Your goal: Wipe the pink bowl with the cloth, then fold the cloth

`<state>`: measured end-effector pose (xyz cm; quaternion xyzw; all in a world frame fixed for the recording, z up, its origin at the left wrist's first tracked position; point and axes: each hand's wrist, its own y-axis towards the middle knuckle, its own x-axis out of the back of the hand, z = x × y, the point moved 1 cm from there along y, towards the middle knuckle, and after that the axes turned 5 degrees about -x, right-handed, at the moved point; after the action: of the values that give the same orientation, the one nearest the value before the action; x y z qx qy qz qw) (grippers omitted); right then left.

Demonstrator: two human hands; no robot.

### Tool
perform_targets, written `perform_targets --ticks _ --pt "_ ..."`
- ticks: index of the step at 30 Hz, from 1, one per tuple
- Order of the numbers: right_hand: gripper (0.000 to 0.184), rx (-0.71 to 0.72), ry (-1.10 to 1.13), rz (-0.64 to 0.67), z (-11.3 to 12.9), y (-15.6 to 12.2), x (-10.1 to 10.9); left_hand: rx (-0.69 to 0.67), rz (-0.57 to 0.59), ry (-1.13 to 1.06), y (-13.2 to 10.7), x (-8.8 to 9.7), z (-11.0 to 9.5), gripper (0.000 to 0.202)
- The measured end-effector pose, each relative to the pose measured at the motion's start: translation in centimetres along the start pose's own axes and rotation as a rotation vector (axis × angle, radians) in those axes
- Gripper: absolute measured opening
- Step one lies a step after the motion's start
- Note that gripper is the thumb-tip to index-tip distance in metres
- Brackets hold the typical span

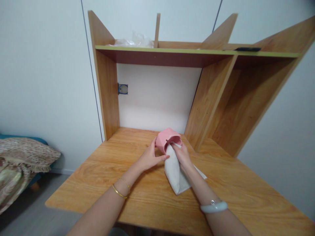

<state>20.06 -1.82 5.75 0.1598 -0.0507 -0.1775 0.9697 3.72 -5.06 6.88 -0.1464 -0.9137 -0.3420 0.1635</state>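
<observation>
A pink faceted pot (167,135) is tipped on its side above the wooden desk, its mouth facing me. My left hand (151,156) grips it from the left, thumb near the rim. A white cloth (173,170) is bunched in my right hand (181,154), whose fingers press it at the pot's mouth. The fingertips are partly hidden by the cloth and the rim. The cloth's lower end hangs down to the desk, with one corner showing to the right of my wrist.
The wooden desk (98,183) carries a hutch with upright panels and an upper shelf (177,50). A clear plastic bag (135,41) and a dark flat object (247,49) lie on that shelf. An open wall socket box (123,89) is at the left. A bed with a patterned cover (27,157) stands far left.
</observation>
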Motion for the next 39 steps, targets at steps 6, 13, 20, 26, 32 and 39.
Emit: perform_targets --ticks 6,13,20,26,32,39 --pt "0.040 -0.110 0.107 0.085 0.7 -0.8 -0.7 0.043 -0.023 0.047 0.0 0.1 -0.1 0.050" --pt "0.044 -0.184 0.024 0.135 -0.1 -0.5 -1.2 0.113 -0.077 0.303 0.1 1.0 -0.9 0.059" --pt "0.052 -0.057 -0.167 0.002 -0.7 0.3 -0.8 0.156 -0.067 0.505 0.2 1.2 -1.4 0.065" --pt "0.059 0.016 -0.457 -0.070 -0.2 0.2 -0.2 0.214 0.005 0.730 0.2 1.4 -2.1 0.062" --pt "0.064 0.087 -0.669 -0.039 1.3 -0.8 0.4 0.193 0.077 0.838 0.1 1.5 -2.9 0.062" --pt "0.063 0.153 -0.690 0.027 2.3 -1.6 0.5 0.170 0.120 0.802 0.3 2.3 -2.6 0.053"
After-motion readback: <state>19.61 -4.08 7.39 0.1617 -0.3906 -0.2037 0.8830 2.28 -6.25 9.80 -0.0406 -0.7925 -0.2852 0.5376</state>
